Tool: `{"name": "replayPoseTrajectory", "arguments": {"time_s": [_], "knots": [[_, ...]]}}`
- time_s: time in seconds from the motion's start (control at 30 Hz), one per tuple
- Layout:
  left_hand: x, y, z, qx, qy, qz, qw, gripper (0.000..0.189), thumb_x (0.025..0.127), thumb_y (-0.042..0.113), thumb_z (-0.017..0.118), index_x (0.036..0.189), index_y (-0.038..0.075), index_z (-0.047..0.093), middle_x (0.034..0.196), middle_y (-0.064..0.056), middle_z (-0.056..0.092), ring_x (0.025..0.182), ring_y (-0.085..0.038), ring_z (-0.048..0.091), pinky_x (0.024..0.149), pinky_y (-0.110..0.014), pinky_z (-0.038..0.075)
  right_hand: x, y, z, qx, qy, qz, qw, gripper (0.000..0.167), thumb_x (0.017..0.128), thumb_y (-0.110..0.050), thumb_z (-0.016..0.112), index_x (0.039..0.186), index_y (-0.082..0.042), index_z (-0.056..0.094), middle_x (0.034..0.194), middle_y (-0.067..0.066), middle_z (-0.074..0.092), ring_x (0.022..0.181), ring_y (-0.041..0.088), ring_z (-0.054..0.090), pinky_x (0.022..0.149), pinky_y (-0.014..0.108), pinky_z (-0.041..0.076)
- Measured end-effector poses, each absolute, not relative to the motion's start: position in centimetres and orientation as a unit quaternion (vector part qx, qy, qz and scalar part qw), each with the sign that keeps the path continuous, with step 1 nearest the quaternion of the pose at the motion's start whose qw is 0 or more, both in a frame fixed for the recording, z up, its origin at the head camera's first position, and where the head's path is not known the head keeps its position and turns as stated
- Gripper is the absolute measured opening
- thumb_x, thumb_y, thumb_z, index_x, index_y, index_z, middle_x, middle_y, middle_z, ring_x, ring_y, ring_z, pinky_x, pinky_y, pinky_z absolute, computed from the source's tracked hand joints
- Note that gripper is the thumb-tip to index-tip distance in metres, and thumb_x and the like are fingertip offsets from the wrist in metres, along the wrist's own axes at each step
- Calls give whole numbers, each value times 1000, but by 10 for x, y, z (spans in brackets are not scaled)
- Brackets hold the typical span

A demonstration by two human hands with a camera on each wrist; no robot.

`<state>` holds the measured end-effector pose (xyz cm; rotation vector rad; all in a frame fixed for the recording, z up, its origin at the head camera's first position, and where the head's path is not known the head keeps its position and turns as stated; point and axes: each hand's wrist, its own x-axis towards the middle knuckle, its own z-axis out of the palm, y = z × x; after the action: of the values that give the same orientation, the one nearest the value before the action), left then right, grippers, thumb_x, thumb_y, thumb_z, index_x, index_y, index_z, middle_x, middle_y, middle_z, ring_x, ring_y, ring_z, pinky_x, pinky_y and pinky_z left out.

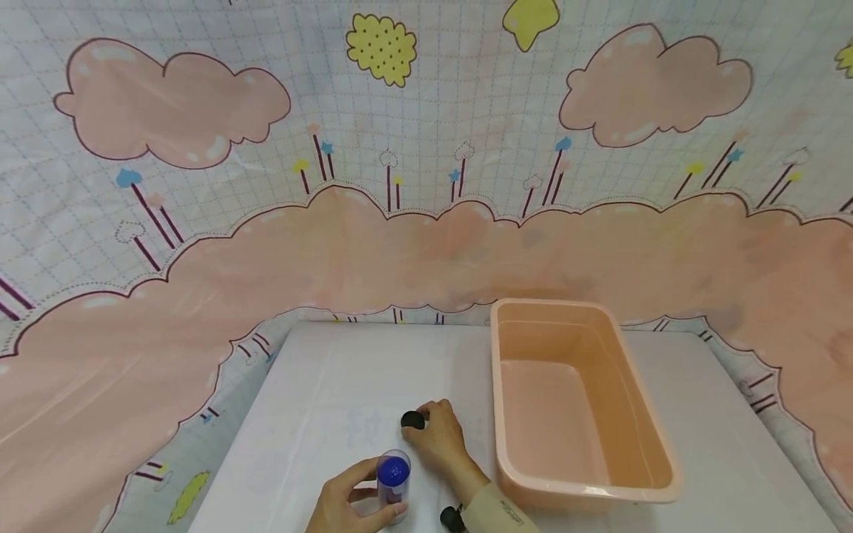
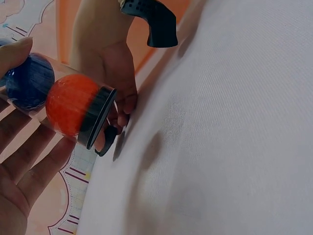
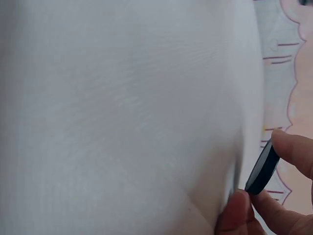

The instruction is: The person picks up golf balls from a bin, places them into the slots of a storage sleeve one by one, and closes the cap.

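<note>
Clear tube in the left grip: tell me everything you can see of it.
The clear tube is a see-through cylinder, apparently plastic, with a black cap closing its lower end. An orange-red ball sits next to that cap, then a blue ball; blue also shows at the top, where no black cap appears. It stands roughly upright over the white tabletop, left of the peach basin, held between thumb and fingers of the left grip. Whether its base touches down is unclear.
</note>
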<state>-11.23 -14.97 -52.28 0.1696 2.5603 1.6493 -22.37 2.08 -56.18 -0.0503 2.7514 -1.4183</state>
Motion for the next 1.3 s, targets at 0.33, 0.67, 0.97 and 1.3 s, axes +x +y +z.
{"name": "replayPoseTrajectory", "arguments": {"time_s": [0.33, 0.67, 0.97, 1.3], "knots": [[-109, -147, -526, 63, 836, 544, 29, 56, 78, 27, 92, 128, 12, 70, 123, -9, 73, 103, -8, 70, 81, -25, 61, -211, 29, -558, -28, 872, -487, 38, 41, 82, -24, 85, 113, -1, 71, 102, 8, 64, 84, 16, 59, 74, 34, 49], [-106, -144, -528, 68, 843, 533, 26, 57, 78, 29, 92, 127, 13, 70, 124, -9, 73, 104, -10, 70, 81, -27, 62, -195, 39, -544, -57, 848, -526, 36, 49, 90, -29, 78, 132, -7, 68, 104, 5, 65, 86, 11, 58, 71, 25, 46], [-104, -139, -530, 78, 842, 534, 9, 53, 78, 26, 92, 125, 13, 70, 120, -7, 74, 100, -7, 70, 79, -24, 61, -179, 48, -521, -79, 818, -568, 52, 41, 98, -38, 69, 138, -26, 66, 115, 3, 63, 95, 12, 60, 72, 25, 49], [-100, -133, -536, 100, 832, 544, -36, 51, 77, 19, 92, 123, 16, 70, 113, -4, 76, 95, -4, 70, 74, -26, 62, -157, 55, -498, -109, 777, -617, 61, 36, 101, -36, 66, 137, -33, 63, 124, 1, 60, 102, 13, 55, 81, 21, 48]]}}
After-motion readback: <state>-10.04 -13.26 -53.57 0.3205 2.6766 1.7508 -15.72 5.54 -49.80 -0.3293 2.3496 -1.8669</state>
